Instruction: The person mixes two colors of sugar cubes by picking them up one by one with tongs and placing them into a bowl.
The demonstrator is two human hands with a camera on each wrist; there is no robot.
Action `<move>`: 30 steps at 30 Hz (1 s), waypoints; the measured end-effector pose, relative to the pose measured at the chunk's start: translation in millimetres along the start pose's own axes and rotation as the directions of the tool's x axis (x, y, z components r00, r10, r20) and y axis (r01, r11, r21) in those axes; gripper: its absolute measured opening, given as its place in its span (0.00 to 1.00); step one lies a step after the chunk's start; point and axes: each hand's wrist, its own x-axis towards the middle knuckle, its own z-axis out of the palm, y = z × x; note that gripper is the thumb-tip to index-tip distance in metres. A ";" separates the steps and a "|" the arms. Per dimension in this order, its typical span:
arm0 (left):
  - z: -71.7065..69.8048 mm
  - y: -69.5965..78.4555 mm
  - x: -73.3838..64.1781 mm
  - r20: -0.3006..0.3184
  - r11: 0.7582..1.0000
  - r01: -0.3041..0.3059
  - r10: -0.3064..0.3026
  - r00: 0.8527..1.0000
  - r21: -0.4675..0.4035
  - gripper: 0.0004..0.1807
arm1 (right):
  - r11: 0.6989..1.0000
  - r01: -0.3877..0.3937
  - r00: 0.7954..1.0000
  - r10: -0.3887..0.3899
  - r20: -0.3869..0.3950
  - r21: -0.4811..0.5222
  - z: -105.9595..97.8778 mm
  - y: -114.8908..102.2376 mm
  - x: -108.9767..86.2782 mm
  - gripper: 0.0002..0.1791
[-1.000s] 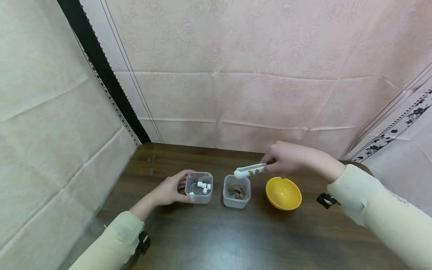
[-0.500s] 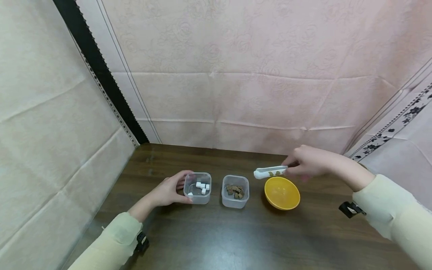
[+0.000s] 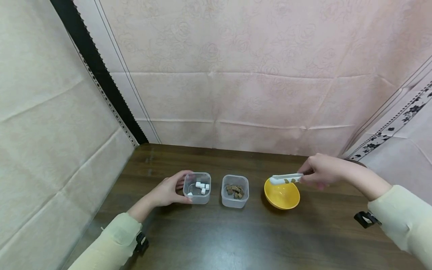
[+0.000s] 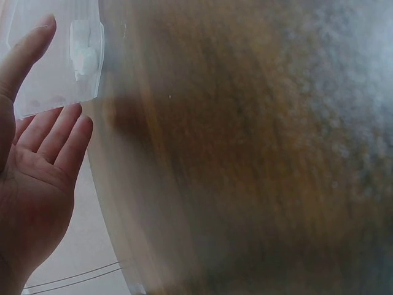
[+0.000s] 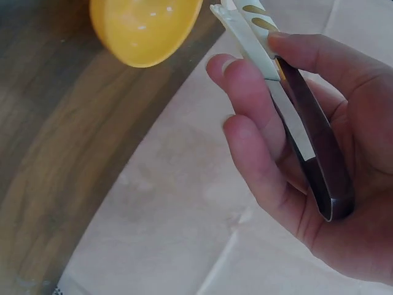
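My left hand (image 3: 170, 191) holds the left clear plastic container (image 3: 206, 198), thumb on the near side and fingers on the far side. White cubes (image 3: 202, 186) lie inside it. My right hand (image 3: 324, 170) grips a pair of tongs (image 3: 287, 179) with white tips and a dark handle end, seen close in the right wrist view (image 5: 301, 123). The tips are over the back rim of the yellow bowl (image 3: 285, 197). Whether anything is pinched between them, I cannot tell.
Between the left container and the bowl stands a second clear container (image 3: 234, 203) with several brown cubes (image 3: 235, 191). All rest on a dark wooden table (image 3: 216, 236). A pale cloth (image 3: 216, 93) hangs behind the table's back edge.
My right hand has carried the tongs rightward, from above the brown cubes' container to over the yellow bowl. The left hand has stayed on its container.
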 end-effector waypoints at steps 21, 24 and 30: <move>2.0 -0.9 0.2 -0.007 1.000 -0.001 0.001 1.000 -0.015 0.50 | 0.998 -0.030 0.999 0.033 0.043 -0.059 30.7 11.1 18.4 0.04; 1.9 -0.2 0.3 -0.008 1.000 0.013 -0.013 1.000 -0.017 0.50 | 0.998 -0.015 0.999 0.018 0.049 -0.066 31.2 10.1 20.2 0.04; 1.5 1.8 -0.1 -0.008 0.999 0.011 -0.011 1.000 -0.033 0.50 | 0.996 0.007 0.999 -0.003 0.049 -0.087 32.4 8.8 24.3 0.04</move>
